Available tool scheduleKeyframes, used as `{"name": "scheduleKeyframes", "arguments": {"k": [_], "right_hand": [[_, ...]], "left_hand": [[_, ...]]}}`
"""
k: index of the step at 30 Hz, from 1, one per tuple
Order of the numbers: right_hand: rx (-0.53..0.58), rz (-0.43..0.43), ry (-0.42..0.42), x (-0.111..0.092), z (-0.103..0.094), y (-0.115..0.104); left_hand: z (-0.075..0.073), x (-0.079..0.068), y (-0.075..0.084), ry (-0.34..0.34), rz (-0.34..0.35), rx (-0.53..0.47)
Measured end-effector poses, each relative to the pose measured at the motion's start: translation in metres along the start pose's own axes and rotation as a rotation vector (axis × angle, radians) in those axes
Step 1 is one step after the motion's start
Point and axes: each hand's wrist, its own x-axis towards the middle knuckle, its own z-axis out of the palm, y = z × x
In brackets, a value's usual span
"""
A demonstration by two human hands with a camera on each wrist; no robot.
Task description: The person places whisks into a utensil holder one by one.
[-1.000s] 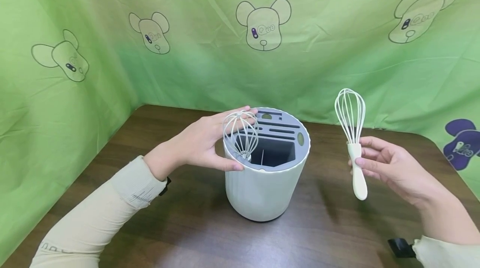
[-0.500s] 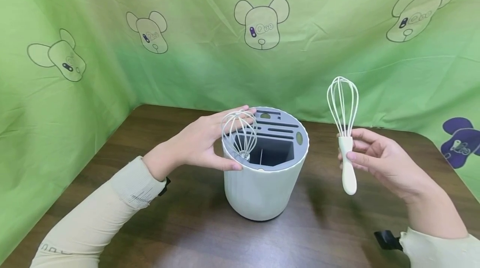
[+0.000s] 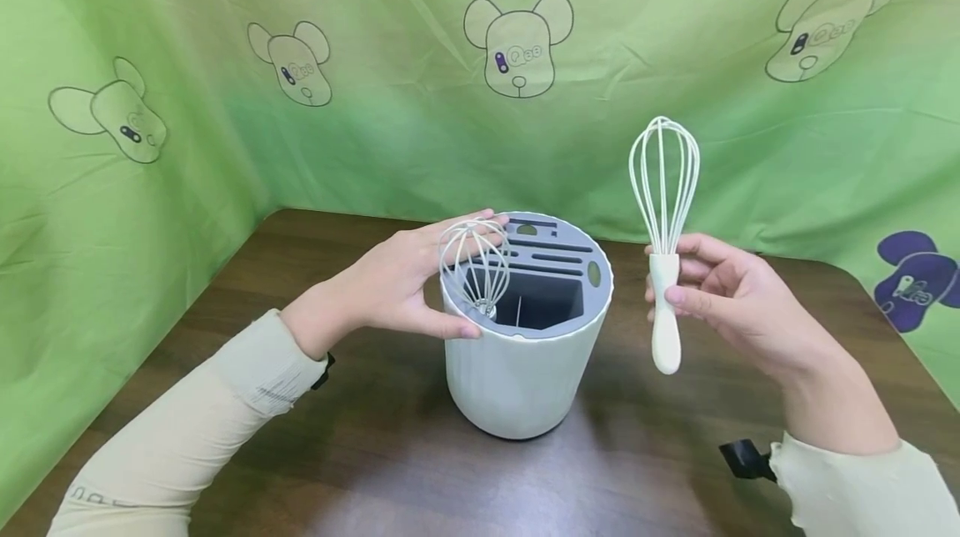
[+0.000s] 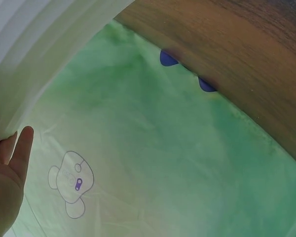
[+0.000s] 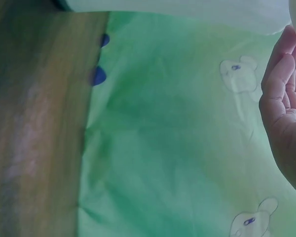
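In the head view a round white utensil holder (image 3: 517,378) with a grey slotted top stands on the table. A whisk (image 3: 476,266) sits in its left part, wire head up, its handle hidden inside. My left hand (image 3: 390,287) rests on the holder's left rim, fingers straight behind the whisk's wires and thumb along the front rim. To the right of the holder, my right hand (image 3: 735,303) pinches a second white whisk (image 3: 665,316) by its handle, wires up, held above the table. The right wrist view shows only part of the right hand (image 5: 286,103) and a bit of pale handle.
The brown wooden table (image 3: 337,454) has rounded back corners. A green cloth (image 3: 375,128) printed with bear heads hangs behind and to the sides. Narrow slots and a large dark compartment (image 3: 551,299) lie in the holder's top.
My right hand has moved left and up with the whisk, closer to the holder. The left hand, the holder and the whisk in it stay in place.
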Motion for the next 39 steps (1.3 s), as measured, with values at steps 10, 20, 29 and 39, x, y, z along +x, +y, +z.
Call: {"name": "scheduleKeyframes", "arguments": {"k": [10,20,29,39], "right_hand": [[-0.037,-0.008,0.017,0.025,0.02,-0.018],[0.026,-0.11,0.047,0.048,0.035,-0.026],[0.06,-0.143,0.04,0.07,0.046,-0.038],[0.08,-0.179,0.028,0.078,0.057,-0.039]], "left_hand": [[-0.001,0.001,-0.001,-0.006,-0.002,0.005],[-0.002,0.001,-0.001,-0.012,-0.011,0.009],[0.0,0.0,-0.001,-0.012,-0.015,-0.003],[0.001,-0.001,-0.001,-0.002,-0.006,-0.013]]}}
